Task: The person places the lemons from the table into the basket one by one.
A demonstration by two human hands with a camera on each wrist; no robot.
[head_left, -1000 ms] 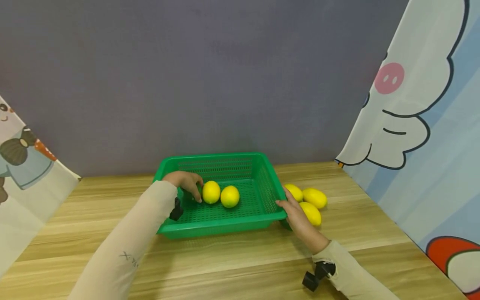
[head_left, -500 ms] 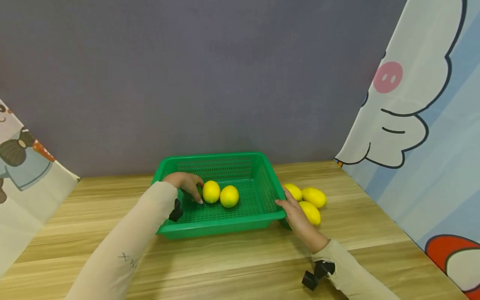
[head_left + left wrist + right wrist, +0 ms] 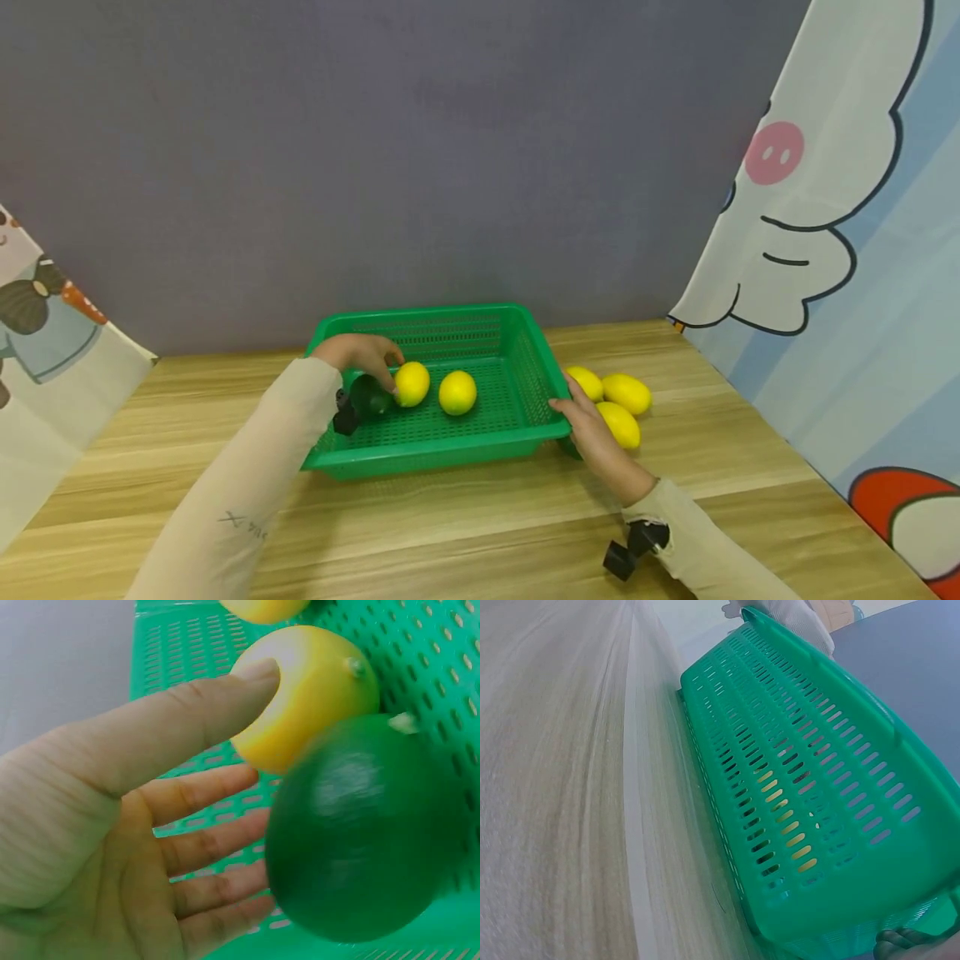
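Taking 12 o'clock as the far side in the head view, the person's left hand reaches over the 10 o'clock corner of a green slotted basket, its fingers extended and apart, with the thumb against the near yellow fruit. That fruit lies just to the 9 o'clock side of the basket's middle; a second yellow fruit lies near it at 3 o'clock, apart from it. Below the left wrist, at 8 o'clock from the near yellow fruit, sits a dark green fruit; the left wrist view shows the fingertips meeting its edge, though whether they touch it I cannot tell. The right hand grips the basket's rim between 3 and 4 o'clock. Just outside the rim there, three yellow fruits cluster on the wooden table: one partly hidden behind the basket, one at 3 o'clock from it, and one at 5 o'clock, partly covered by the right hand. Both arms wear pale sleeves. A grey backdrop stands at 12 o'clock, with a cartoon-printed sheet at 2 o'clock.
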